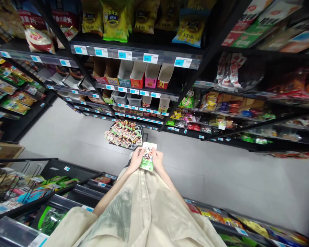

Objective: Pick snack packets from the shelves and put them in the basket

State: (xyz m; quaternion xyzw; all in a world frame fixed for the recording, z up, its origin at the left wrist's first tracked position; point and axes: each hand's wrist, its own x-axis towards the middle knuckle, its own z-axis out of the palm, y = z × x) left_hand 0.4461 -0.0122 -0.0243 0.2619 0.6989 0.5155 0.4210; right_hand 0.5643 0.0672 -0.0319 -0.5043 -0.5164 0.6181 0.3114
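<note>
Held between both hands in front of my body is a white and green snack packet (147,157) with a food picture and dark print. My left hand (136,158) grips its left edge, thumb on the front. On the opposite edge my right hand (158,159) has a similar hold. Just beyond my left hand, a dark basket (145,137) stands on the floor, heaped with small snack packets (125,133). The fingers behind the held packet are hidden.
Ahead, a black shelf unit (136,53) carries yellow snack bags (115,20) above open display boxes (137,75). More stocked shelves (229,103) run along the right. Shelving (74,188) also stands close behind and left of me. Grey floor (208,164) lies between the shelves.
</note>
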